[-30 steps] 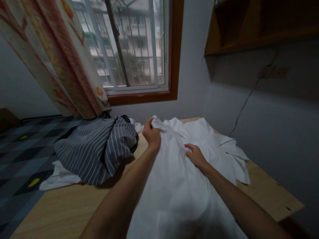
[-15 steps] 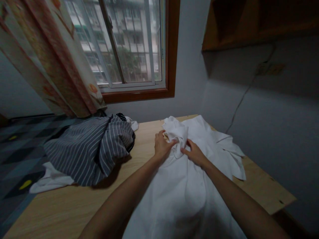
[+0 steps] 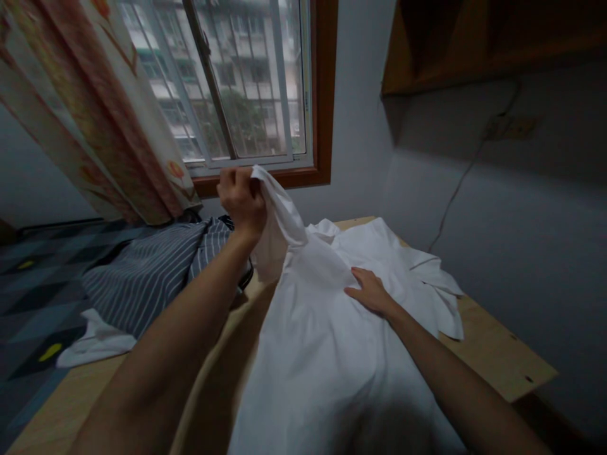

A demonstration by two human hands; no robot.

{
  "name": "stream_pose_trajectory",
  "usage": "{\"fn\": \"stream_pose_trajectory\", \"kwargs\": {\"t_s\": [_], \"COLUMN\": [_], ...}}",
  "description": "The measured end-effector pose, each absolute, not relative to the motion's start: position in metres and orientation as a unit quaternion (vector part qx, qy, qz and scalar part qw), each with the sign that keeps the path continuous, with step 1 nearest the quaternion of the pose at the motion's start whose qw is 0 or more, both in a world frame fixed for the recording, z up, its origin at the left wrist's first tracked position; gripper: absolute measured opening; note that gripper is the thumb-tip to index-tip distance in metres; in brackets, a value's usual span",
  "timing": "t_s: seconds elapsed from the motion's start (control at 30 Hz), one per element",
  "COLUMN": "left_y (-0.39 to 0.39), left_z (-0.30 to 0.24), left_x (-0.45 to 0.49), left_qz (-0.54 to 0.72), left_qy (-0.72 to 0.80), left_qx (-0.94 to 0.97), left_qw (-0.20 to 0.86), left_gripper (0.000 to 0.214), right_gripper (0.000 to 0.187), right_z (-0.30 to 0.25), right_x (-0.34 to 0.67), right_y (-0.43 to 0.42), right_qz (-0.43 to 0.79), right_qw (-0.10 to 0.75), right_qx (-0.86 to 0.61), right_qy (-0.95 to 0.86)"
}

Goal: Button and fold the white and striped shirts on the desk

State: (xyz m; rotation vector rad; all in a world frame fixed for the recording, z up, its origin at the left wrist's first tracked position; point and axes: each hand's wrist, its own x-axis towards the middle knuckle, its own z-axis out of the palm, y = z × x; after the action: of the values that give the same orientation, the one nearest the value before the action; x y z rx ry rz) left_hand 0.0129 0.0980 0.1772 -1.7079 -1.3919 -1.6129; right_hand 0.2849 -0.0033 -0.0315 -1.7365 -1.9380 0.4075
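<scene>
A white shirt (image 3: 327,341) is spread over the wooden table in front of me, its near end running down toward my body. My left hand (image 3: 244,199) is closed around a piece of it, apparently a sleeve, lifted up and to the left near the windowsill. The raised cloth hangs from my fist down to the shirt's shoulder area. My right hand (image 3: 370,291) lies on the shirt at the right of the middle, thumb and fingers apart. More folds of white cloth (image 3: 412,272) lie beyond it; I cannot tell whether they belong to the same shirt.
A bunched grey striped garment (image 3: 152,272) lies at the left of the wooden table (image 3: 493,354), with white cloth (image 3: 97,341) under it. A window (image 3: 246,82) and a curtain (image 3: 90,114) are behind. A shelf (image 3: 446,69) hangs at upper right, above a wall cable (image 3: 458,196).
My left hand has moved up and left from the shirt's bunched part, pulling a length of white cloth with it. My right hand stays in place but its fingers have opened onto the fabric.
</scene>
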Motion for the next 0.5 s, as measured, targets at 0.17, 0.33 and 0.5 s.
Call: {"fn": "stream_pose_trajectory", "kwargs": {"t_s": [0.17, 0.33, 0.5], "left_y": [0.076, 0.056, 0.084], "left_z": [0.123, 0.048, 0.068], "left_x": [-0.027, -0.041, -0.022], "left_qz": [-0.219, -0.011, -0.356], "left_qy": [-0.501, -0.632, -0.620], "left_qx": [-0.816, -0.773, -0.688], "left_qw": [0.189, 0.049, -0.120], "left_gripper": [0.051, 0.019, 0.010], "right_gripper": [0.044, 0.036, 0.032], "right_z": [-0.033, -0.035, -0.035], "right_x": [0.288, 0.291, 0.287], "right_y": [-0.002, 0.002, -0.001], "right_qz": [0.142, 0.124, 0.115], "right_qw": [0.244, 0.255, 0.255], "right_qx": [-0.639, -0.648, -0.664], "right_qy": [-0.716, -0.707, -0.694]}}
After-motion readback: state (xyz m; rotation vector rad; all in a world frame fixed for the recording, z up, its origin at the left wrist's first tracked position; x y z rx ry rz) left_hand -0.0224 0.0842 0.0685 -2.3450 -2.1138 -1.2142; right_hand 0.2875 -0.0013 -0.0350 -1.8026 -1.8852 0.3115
